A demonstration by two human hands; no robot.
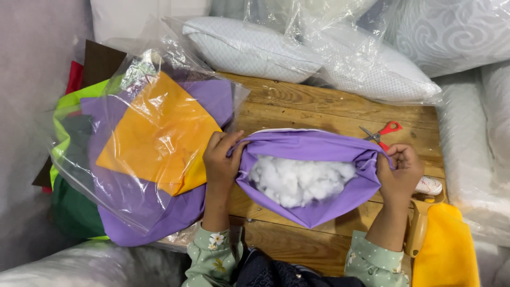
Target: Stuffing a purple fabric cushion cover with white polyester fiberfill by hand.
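A purple fabric pillow cover (313, 146) lies on the wooden table (303, 103), its mouth held wide toward me. White fluffy stuffing (297, 180) shows inside the opening. My left hand (222, 159) grips the cover's left edge. My right hand (399, 171) grips its right edge. Red-handled scissors (381, 133) lie on the table just beyond my right hand.
A clear plastic bag (143, 143) with orange, purple and green fabric pieces lies at the left. White pillows (249, 48) in plastic wrap are stacked at the back and right. A yellow cloth (446, 250) and a tan handle (417, 234) sit at the lower right.
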